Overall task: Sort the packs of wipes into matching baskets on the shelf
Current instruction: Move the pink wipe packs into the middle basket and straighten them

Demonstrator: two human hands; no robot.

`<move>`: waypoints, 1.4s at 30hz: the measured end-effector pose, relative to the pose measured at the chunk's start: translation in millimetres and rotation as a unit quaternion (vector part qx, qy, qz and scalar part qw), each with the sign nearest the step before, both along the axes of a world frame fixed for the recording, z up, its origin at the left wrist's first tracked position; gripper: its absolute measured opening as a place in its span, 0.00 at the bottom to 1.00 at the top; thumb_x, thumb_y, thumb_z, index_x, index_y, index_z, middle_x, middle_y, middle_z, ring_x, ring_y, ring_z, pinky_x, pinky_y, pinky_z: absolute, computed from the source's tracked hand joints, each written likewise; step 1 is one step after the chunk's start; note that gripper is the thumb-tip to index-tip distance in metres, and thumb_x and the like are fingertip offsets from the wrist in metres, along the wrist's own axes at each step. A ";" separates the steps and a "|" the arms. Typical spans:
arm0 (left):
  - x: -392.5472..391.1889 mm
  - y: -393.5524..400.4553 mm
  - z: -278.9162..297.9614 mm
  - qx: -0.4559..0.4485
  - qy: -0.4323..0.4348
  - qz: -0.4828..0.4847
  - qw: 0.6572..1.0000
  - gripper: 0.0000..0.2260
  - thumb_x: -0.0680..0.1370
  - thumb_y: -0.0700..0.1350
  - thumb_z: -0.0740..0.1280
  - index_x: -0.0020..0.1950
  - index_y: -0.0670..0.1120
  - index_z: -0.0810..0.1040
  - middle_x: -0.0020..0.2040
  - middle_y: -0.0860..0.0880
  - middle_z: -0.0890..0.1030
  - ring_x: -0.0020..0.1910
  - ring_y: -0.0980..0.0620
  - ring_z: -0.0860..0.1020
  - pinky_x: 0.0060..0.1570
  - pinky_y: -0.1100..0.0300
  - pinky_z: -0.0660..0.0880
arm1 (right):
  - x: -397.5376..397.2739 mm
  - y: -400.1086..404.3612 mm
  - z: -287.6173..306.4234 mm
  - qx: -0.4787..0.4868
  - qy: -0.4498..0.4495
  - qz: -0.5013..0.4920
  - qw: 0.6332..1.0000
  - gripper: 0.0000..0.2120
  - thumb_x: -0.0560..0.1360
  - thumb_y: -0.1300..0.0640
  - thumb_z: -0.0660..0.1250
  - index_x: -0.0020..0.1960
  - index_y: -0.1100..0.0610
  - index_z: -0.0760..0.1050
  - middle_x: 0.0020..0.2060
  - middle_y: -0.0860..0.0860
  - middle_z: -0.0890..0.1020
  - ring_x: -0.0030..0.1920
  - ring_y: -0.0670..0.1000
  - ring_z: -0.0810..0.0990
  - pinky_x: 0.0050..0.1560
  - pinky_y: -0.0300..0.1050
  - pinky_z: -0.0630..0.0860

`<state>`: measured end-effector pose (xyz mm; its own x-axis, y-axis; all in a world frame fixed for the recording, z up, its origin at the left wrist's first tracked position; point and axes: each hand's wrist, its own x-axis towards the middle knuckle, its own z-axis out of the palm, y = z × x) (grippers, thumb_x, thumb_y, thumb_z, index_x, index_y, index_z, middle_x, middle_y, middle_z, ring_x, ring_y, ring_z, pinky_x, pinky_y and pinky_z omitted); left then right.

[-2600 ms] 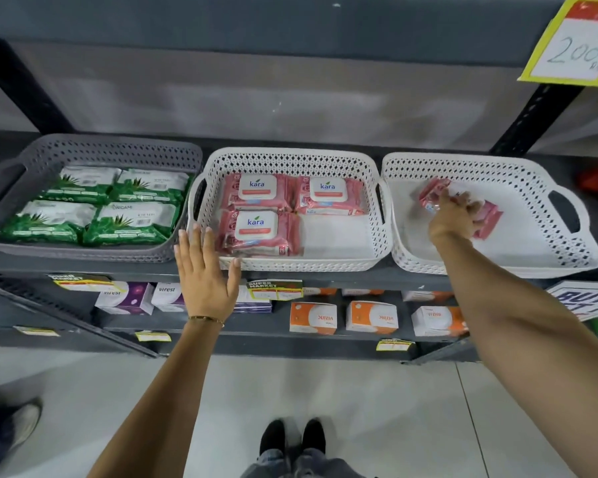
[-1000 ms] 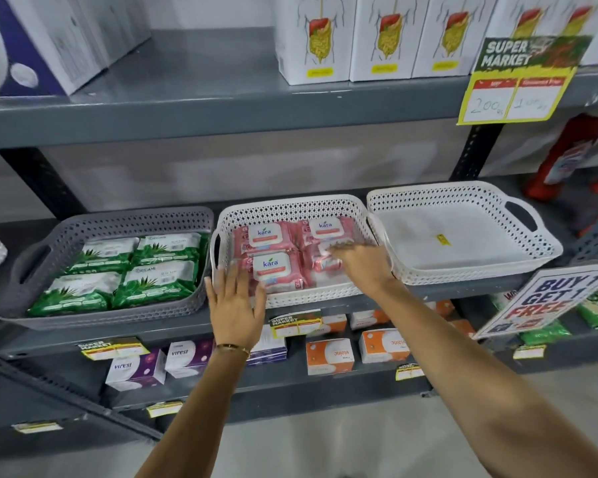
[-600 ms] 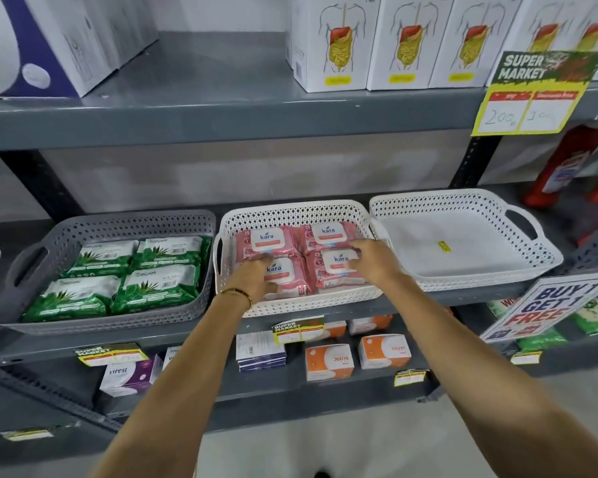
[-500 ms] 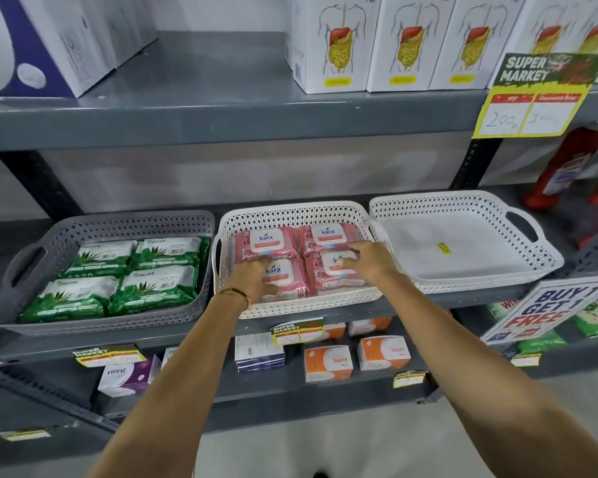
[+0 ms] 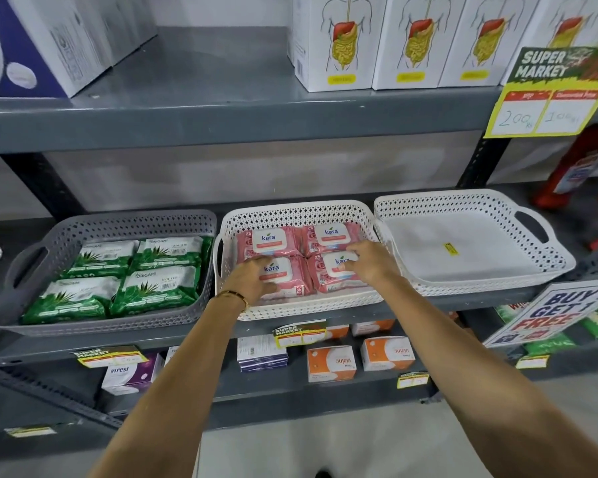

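- Head view, nine o'clock: grey basket (image 5: pixel 201 222) holds four green packs (image 5: pixel 125 277).
- Centre: white basket (image 5: pixel 290 210) holds four pink packs (image 5: pixel 308 243); left hand (image 5: pixel 251 279) and right hand (image 5: pixel 370 265) lie flat-fingered on the near two, gripping nothing.
- Three o'clock: second white basket (image 5: pixel 480 198).

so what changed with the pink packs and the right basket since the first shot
The right hand carried the last pink pack out of the right white basket, now holding no packs, into the middle basket, which now holds four. The left hand moved from the shelf edge onto the front-left pink pack. Both hands rest on the packs. The grey basket and its four green packs stayed put.
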<state>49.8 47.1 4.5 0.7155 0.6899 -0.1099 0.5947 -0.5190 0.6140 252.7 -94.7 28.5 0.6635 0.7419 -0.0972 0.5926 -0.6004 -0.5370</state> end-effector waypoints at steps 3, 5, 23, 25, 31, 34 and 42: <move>1.2 -1.0 1.3 -0.006 -0.010 0.004 1.000 0.30 0.70 0.41 0.74 0.70 0.45 0.67 0.67 0.46 0.73 0.63 0.49 0.73 0.63 0.60 0.66 | -1.0 -0.3 -1.8 0.015 -0.001 -0.005 1.000 0.22 0.72 0.55 0.72 0.64 0.56 0.74 0.62 0.55 0.79 0.56 0.55 0.80 0.52 0.41 0.73; 2.3 -1.3 1.9 -0.016 -0.020 0.006 1.000 0.30 0.70 0.39 0.73 0.70 0.45 0.67 0.68 0.46 0.72 0.63 0.49 0.72 0.61 0.63 0.66 | -0.7 -0.3 -2.5 0.021 0.003 -0.011 1.000 0.22 0.71 0.55 0.73 0.64 0.56 0.75 0.61 0.56 0.80 0.55 0.55 0.80 0.48 0.38 0.71; 54.9 27.7 -20.3 0.217 0.150 -0.017 0.964 0.35 0.73 0.66 0.33 0.72 0.45 0.33 0.74 0.44 0.33 0.71 0.48 0.32 0.56 0.53 0.20 | 11.8 55.8 -45.8 -0.090 -0.238 0.175 0.951 0.30 0.77 0.39 0.34 0.72 0.53 0.30 0.74 0.59 0.35 0.72 0.58 0.32 0.68 0.57 0.28; 57.7 31.4 -26.1 0.209 0.154 -0.031 0.965 0.37 0.72 0.67 0.31 0.72 0.45 0.33 0.74 0.44 0.34 0.72 0.48 0.33 0.62 0.53 0.23 | 14.4 58.7 -53.2 -0.101 -0.228 0.177 0.952 0.30 0.77 0.38 0.35 0.70 0.51 0.26 0.71 0.57 0.31 0.71 0.57 0.30 0.67 0.57 0.26; 59.8 31.6 -32.8 0.183 0.162 -0.053 0.968 0.35 0.74 0.65 0.33 0.72 0.43 0.34 0.75 0.44 0.35 0.73 0.49 0.34 0.71 0.55 0.36 | 16.0 61.0 -60.3 -0.113 -0.225 0.184 0.950 0.30 0.78 0.40 0.36 0.73 0.53 0.30 0.73 0.58 0.33 0.73 0.57 0.31 0.71 0.59 0.29; 60.9 31.0 -29.7 0.180 0.170 -0.058 0.967 0.33 0.76 0.63 0.36 0.73 0.42 0.34 0.75 0.43 0.35 0.73 0.48 0.35 0.71 0.55 0.35 | 14.9 59.0 -56.2 -0.116 -0.218 0.192 0.950 0.30 0.78 0.41 0.36 0.74 0.54 0.32 0.74 0.59 0.35 0.73 0.57 0.31 0.70 0.57 0.28; 58.0 26.0 -15.9 0.165 0.165 -0.057 0.971 0.34 0.76 0.64 0.38 0.73 0.42 0.35 0.76 0.43 0.38 0.74 0.48 0.39 0.68 0.56 0.37 | 9.6 61.2 -41.2 -0.138 -0.206 0.184 0.951 0.32 0.79 0.39 0.39 0.75 0.55 0.35 0.76 0.58 0.39 0.76 0.58 0.37 0.69 0.55 0.30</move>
